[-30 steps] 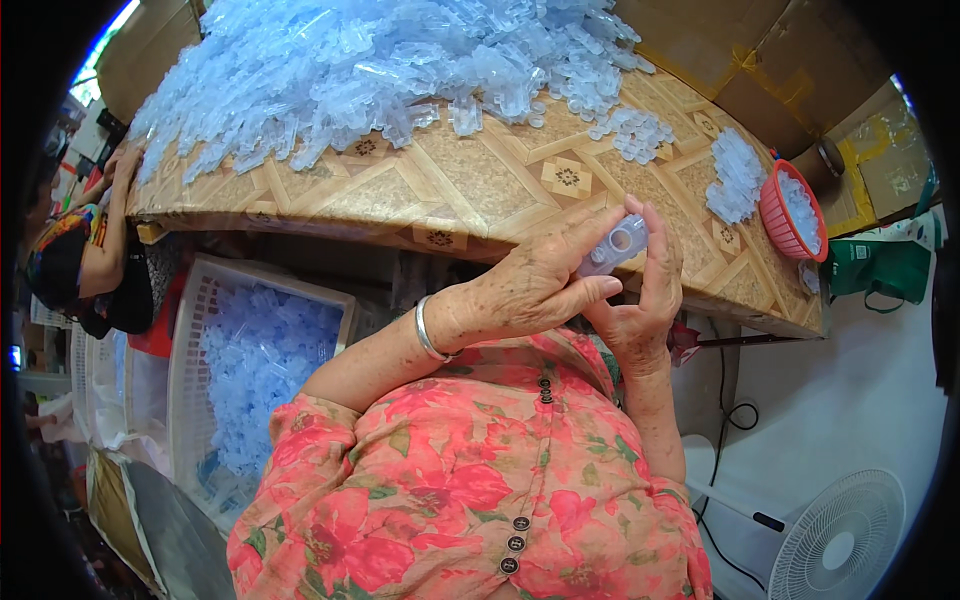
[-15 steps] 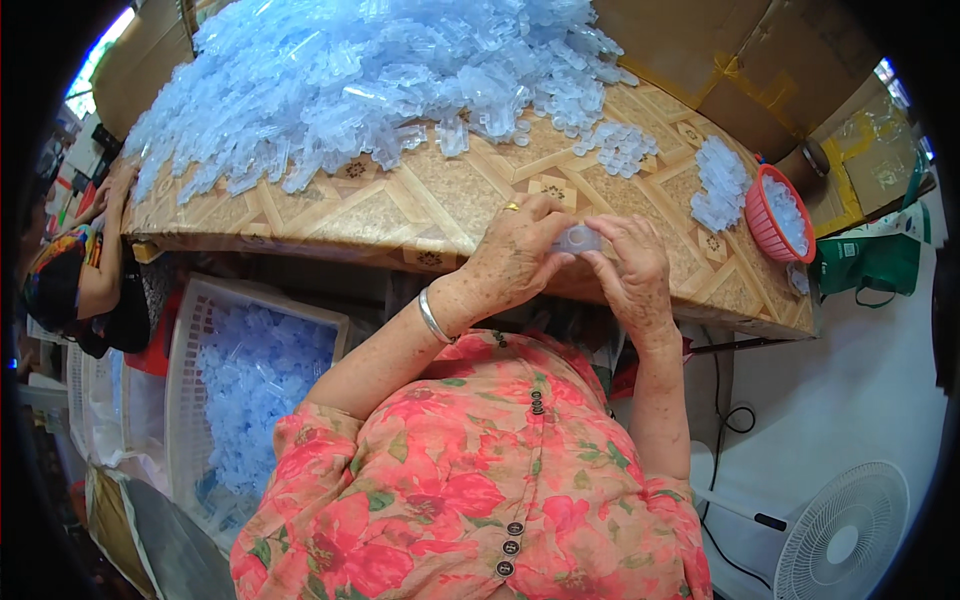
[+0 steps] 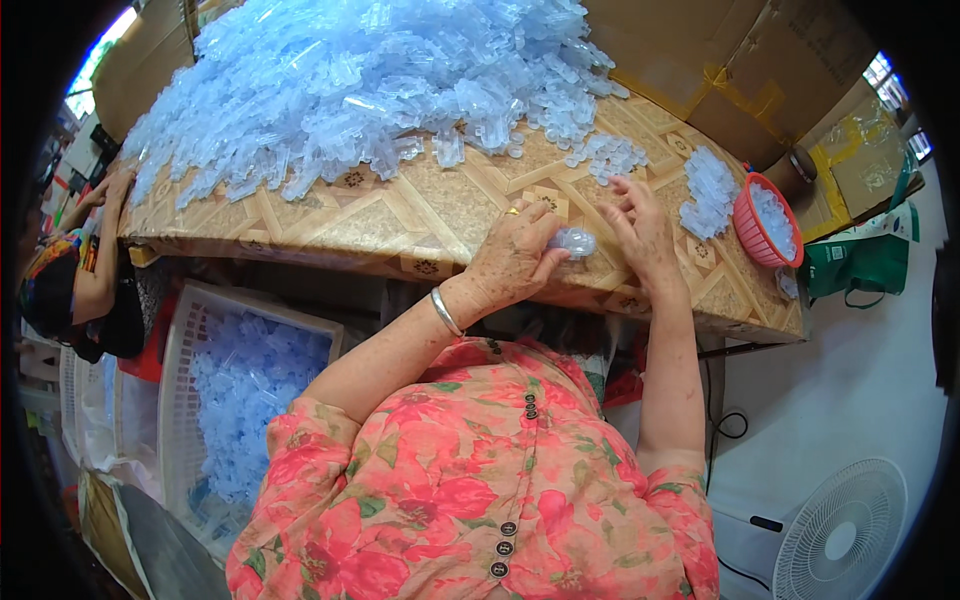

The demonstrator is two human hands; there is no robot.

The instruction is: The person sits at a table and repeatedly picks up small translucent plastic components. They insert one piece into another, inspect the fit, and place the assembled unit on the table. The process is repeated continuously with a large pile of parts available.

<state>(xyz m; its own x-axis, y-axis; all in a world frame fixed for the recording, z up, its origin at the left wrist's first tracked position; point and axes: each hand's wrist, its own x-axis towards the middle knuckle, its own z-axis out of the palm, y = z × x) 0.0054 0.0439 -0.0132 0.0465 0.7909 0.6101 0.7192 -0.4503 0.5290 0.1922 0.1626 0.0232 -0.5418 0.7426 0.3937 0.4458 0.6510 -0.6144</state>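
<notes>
My left hand (image 3: 513, 252) is closed on a small clear plastic piece (image 3: 576, 241) with a rounded end, pinched between thumb and fingers above the table's near edge. To its right, apart from the piece, my right hand (image 3: 645, 236) has its fingers spread and shows nothing in them. Just beyond those fingertips lies a loose cluster of small round clear pieces (image 3: 608, 156). A heap of flat, elongated clear pieces (image 3: 710, 192) lies farther right, beside a red plastic basket (image 3: 768, 243) with similar pieces inside. A big pile of clear bluish plastic pieces (image 3: 380, 95) covers the far side.
The patterned table (image 3: 450, 215) has a curved near edge. Below it at left stands a white crate (image 3: 180, 400) of bluish pieces. Cardboard boxes (image 3: 740, 60), a green bag (image 3: 860, 265) and a white fan (image 3: 840, 540) are at right. Another person's arm (image 3: 97, 270) shows at far left.
My right hand has let go of the plastic piece and moved right and slightly away, its fingers opening. My left hand keeps the piece, which is now turned to show its rounded end.
</notes>
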